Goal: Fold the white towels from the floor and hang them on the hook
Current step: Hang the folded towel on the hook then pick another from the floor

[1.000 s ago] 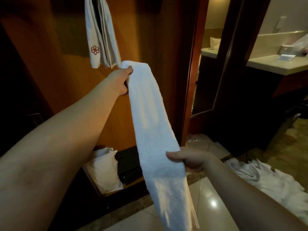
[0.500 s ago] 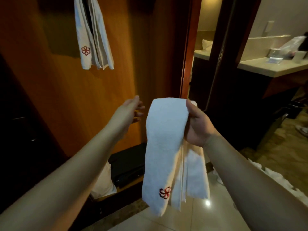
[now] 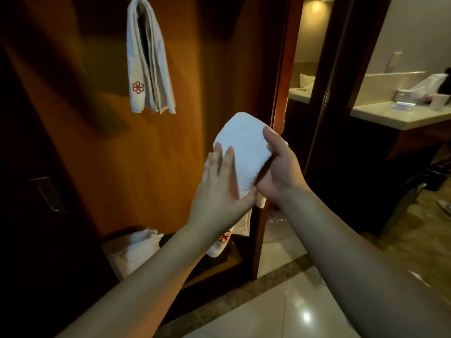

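Note:
A folded white towel (image 3: 244, 145) is held up in front of the wooden wall. My right hand (image 3: 280, 169) grips its right side, thumb across the front. My left hand (image 3: 219, 189) lies flat on the towel's left face, thumb under its lower edge. The towel's loose ends, with a red flower emblem, hang down behind my left wrist. Another folded white towel (image 3: 148, 64) with the same emblem hangs high on the wall at upper left; the hook under it is hidden.
A white bag (image 3: 134, 252) sits in a low niche beside a dark case. A dark door with a handle (image 3: 48, 193) is at left. At right stand a door frame (image 3: 280, 93) and a bathroom counter (image 3: 402, 118). Glossy tiles (image 3: 280, 313) cover the floor.
The long towel, stretched between both hands a second ago, was doubled over in my right hand. My left hand let go and has now come back flat against it.

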Tool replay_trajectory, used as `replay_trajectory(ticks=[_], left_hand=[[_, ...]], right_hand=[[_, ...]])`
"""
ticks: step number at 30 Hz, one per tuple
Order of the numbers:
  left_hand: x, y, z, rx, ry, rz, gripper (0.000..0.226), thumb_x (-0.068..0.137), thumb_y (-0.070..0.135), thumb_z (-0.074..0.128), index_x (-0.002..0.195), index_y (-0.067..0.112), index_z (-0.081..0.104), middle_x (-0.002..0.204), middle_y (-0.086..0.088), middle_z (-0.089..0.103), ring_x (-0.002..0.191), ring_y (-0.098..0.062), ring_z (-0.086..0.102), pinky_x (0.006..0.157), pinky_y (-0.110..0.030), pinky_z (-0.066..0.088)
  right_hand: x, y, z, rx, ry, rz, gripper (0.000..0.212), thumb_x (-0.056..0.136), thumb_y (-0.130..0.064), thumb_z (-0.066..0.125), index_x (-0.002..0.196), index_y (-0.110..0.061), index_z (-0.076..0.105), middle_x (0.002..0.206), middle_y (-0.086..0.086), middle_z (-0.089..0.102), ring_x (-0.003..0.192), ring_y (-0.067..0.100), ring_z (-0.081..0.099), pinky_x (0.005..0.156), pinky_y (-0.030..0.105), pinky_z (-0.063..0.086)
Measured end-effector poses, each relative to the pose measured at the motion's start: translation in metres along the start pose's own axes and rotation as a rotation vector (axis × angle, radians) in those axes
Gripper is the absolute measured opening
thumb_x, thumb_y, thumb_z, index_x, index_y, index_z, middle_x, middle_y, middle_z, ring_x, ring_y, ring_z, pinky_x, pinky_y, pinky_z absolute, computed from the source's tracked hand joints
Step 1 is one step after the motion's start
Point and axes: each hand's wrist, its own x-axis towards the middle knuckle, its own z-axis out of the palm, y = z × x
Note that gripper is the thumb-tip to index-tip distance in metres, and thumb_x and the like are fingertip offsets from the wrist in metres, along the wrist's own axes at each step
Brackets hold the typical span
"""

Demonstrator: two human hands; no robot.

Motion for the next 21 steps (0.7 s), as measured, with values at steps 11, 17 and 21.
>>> replay_trajectory(ticks=[11, 17, 21], left_hand=[[0.014, -0.009, 0.014, -0.292, 0.024, -0.107, 0.095, 0.089, 0.043, 0.067, 0.155, 0.045, -0.001, 0.167, 0.014, 0.005, 0.153, -0.018, 0.015, 0.113, -0.051, 0.040], [0.007, -0.031, 0.023, -0.279, 0.122, -0.305, 0.075, 0.087, 0.030, 0.070, 0.148, 0.039, 0.027, 0.132, 0.006, 0.057, 0.104, -0.015, 0.065, 0.080, -0.043, 0.061], [0.005, -0.057, 0.037, -0.127, 0.169, -0.404, 0.038, 0.095, 0.021, 0.062, 0.131, 0.029, 0.051, 0.103, 0.006, 0.066, 0.078, -0.008, 0.065, 0.061, -0.028, 0.056]], right_hand=[[0.014, -0.002, 0.035, -0.810, -0.071, -0.026, 0.085, 0.063, -0.061, 0.077, 0.124, -0.005, 0.057, 0.120, 0.014, 0.068, 0.119, 0.029, 0.063, 0.110, 0.050, 0.046], [0.022, -0.012, 0.049, -0.777, -0.031, -0.172, 0.066, 0.073, -0.054, 0.070, 0.120, -0.011, 0.053, 0.127, 0.008, 0.062, 0.122, 0.026, 0.059, 0.099, 0.041, 0.053], [0.024, -0.018, 0.065, -0.768, 0.040, -0.250, 0.086, 0.067, -0.060, 0.068, 0.130, -0.003, 0.053, 0.132, 0.011, 0.059, 0.126, 0.030, 0.055, 0.107, 0.050, 0.048]])
